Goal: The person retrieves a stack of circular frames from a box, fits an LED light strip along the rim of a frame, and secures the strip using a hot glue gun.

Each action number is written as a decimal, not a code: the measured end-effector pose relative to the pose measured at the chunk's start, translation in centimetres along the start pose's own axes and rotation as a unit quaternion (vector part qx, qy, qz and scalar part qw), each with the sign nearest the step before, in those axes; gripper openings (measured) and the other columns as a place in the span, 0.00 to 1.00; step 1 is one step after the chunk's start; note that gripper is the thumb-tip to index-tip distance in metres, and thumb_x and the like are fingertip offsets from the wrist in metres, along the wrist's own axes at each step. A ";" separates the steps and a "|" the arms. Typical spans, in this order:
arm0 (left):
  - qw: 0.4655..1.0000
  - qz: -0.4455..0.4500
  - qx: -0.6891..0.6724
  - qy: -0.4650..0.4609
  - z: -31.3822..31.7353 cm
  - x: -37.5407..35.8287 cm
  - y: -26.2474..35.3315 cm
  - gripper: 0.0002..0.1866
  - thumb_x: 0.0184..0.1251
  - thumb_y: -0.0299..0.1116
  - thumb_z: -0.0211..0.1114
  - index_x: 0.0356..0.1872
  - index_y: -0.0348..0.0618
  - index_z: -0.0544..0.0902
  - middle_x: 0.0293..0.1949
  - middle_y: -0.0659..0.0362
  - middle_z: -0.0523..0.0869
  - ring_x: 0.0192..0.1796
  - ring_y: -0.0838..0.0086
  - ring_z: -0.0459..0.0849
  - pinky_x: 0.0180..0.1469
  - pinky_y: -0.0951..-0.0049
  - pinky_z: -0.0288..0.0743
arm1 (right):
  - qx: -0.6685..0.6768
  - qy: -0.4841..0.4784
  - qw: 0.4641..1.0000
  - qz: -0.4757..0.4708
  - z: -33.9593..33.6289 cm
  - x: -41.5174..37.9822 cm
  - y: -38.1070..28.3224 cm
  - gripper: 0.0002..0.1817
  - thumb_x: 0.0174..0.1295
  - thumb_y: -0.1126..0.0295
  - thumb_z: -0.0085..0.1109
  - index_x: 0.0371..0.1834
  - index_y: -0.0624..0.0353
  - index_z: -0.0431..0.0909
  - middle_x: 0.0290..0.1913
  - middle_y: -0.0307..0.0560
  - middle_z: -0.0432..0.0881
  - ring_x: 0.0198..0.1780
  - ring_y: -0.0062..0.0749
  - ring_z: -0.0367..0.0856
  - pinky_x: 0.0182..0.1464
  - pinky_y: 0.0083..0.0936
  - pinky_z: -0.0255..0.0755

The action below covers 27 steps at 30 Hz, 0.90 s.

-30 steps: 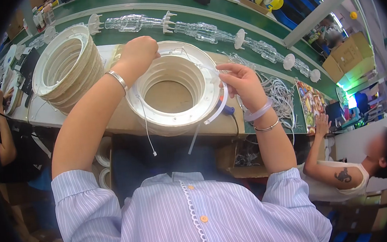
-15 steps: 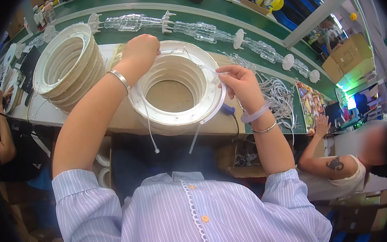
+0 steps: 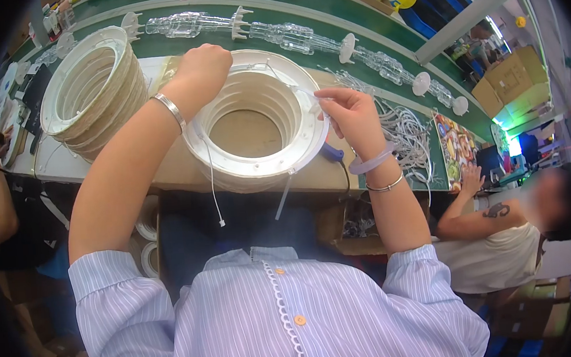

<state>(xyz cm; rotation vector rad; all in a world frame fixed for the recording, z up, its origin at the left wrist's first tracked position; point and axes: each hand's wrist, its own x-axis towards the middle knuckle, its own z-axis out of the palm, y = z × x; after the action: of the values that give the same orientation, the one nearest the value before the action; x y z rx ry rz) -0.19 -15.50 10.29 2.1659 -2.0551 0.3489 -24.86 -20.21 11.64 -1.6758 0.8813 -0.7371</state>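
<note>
A white ring-shaped lamp body (image 3: 262,162) with ribbed fabric sides lies on the bench, its round opening facing up. My left hand (image 3: 204,69) is closed at the ring's upper left rim; its fingertips are hidden behind the hand. At the right rim, my right hand (image 3: 347,112) pinches a thin translucent strip that runs along the ring's edge. The strip's loose end (image 3: 284,195) hangs over the front. A thin white cable (image 3: 213,184) with a small connector dangles from the ring's left side.
Left of the ring stands a second ribbed cylinder (image 3: 94,93). Clear plastic parts (image 3: 295,41) line the green bench behind. White cables (image 3: 406,132) are heaped at right, beside a blue-handled tool (image 3: 332,152). A co-worker's hand (image 3: 473,180) rests farther right.
The view has shifted slightly, so the bench items sit a little higher and farther left. My right hand's fingers have shifted slightly at the strip. My left hand stays at the rim.
</note>
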 end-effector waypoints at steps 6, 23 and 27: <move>1.000 -0.019 0.006 0.006 -0.1 -0.2 0.5 0.05 0.45 0.23 0.56 0.23 0.40 0.80 0.29 0.54 0.79 0.39 0.64 0.77 0.40 0.68 0.73 | 0.001 0.051 0.999 -0.011 0.5 -0.4 0.0 0.10 0.53 0.74 0.53 0.37 0.65 0.78 0.21 0.42 0.78 0.14 0.09 0.62 0.14 0.08 0.54; 0.895 0.139 -0.393 -0.158 -5.3 -7.1 6.9 0.11 0.49 0.30 0.62 0.34 0.35 0.81 0.28 0.48 0.80 0.28 0.61 0.78 0.34 0.69 0.71 | -0.326 -0.018 0.942 -0.080 0.1 1.5 0.5 0.15 0.47 0.73 0.55 0.38 0.71 0.76 0.20 0.48 0.78 0.22 0.24 0.76 0.25 0.18 0.69; 0.879 0.123 -0.440 -0.133 -4.9 -7.2 6.7 0.09 0.49 0.29 0.59 0.32 0.37 0.81 0.27 0.47 0.80 0.31 0.57 0.78 0.38 0.66 0.70 | -0.407 -0.020 0.909 -0.085 0.5 1.4 -0.5 0.15 0.47 0.72 0.54 0.37 0.70 0.76 0.20 0.50 0.77 0.21 0.27 0.76 0.26 0.20 0.70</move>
<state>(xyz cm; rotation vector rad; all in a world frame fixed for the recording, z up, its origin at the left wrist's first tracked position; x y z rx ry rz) -7.55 -7.73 12.74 1.4370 -2.0152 -0.7689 -23.58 -21.08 12.03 -2.5196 1.1084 -0.4564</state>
